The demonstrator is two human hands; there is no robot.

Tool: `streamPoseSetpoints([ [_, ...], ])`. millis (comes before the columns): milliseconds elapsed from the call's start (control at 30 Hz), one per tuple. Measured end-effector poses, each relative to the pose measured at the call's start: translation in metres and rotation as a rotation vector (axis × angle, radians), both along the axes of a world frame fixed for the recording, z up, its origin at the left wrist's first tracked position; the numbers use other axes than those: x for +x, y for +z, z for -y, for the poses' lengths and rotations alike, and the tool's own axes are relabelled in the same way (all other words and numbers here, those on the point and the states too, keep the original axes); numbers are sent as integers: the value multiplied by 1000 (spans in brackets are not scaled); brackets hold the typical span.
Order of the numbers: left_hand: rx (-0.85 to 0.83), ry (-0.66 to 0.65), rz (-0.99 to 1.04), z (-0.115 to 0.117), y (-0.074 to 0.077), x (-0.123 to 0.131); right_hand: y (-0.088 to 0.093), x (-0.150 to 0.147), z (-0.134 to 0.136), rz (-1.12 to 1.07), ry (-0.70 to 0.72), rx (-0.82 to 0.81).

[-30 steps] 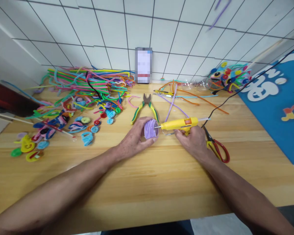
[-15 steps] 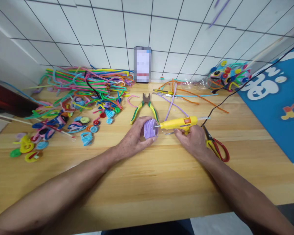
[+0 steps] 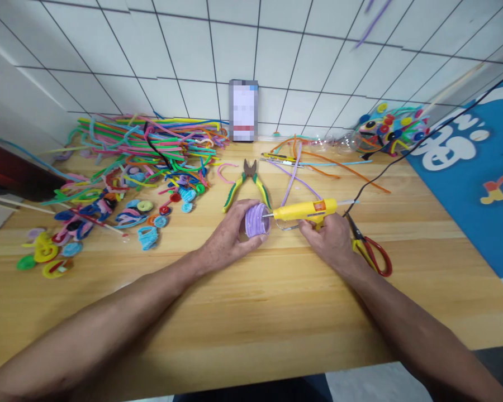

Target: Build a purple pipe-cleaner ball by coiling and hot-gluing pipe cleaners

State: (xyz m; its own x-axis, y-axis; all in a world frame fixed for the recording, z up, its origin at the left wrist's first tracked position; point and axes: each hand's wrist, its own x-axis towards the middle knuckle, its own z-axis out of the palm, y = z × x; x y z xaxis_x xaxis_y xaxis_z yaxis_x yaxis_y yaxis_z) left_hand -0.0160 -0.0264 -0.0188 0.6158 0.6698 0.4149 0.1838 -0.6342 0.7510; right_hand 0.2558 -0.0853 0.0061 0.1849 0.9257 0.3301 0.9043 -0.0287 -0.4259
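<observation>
My left hand (image 3: pixel 236 229) is wrapped round a purple coil of pipe cleaner (image 3: pixel 256 220), shaped like a short hollow cylinder, its open end facing right. In my right hand (image 3: pixel 333 237) is a yellow hot glue gun (image 3: pixel 304 210), gripped by the handle. Its metal nozzle points left and reaches the rim of the coil; whether it touches is too small to tell. A clear glue stick pokes out at the gun's rear. Just behind the coil lie green-and-yellow pliers (image 3: pixel 248 178), jaws away from me. Red-and-yellow scissors (image 3: pixel 371 248) rest beside my right wrist.
Colourful pipe cleaners (image 3: pixel 151 137) and small coiled pieces (image 3: pixel 148 237) cover the table's left side. A phone (image 3: pixel 243 110) leans on the tiled wall. Loose purple and orange pipe cleaners (image 3: pixel 292 176) lie behind the gun. A black cord (image 3: pixel 396 159) runs to the upper right.
Almost nothing differs. Both hands, the coil and the glue gun keep practically the same positions.
</observation>
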Motion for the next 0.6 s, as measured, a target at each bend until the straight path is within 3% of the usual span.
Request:
streamPoseSetpoints([
  [600, -13, 1, 23, 0, -2, 0, 5, -2, 0, 15, 1, 6],
])
